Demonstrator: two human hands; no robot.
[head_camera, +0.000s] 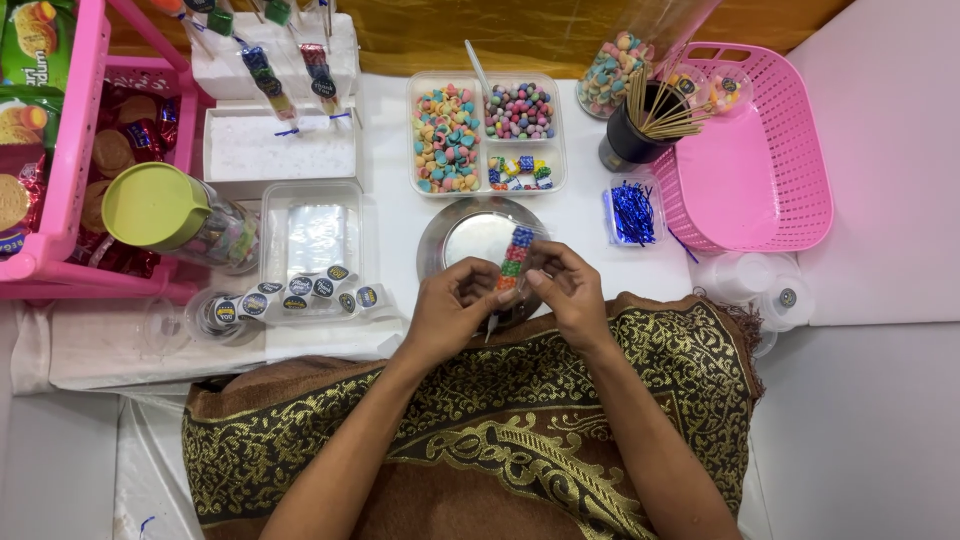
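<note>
candy skewer (514, 258) pinched between left hand (452, 305) and right hand (568, 293), apparently fingertips only, above steel plate (462, 232)

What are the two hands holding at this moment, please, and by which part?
Both the left hand and right hand hold a candy skewer in a clear wrapper, gripping its lower end.

Both hands, left hand (455, 305) and right hand (568, 295), are pinching a candy skewer (514, 258) over a steel plate (470, 235) on the desk (585, 250).
</note>
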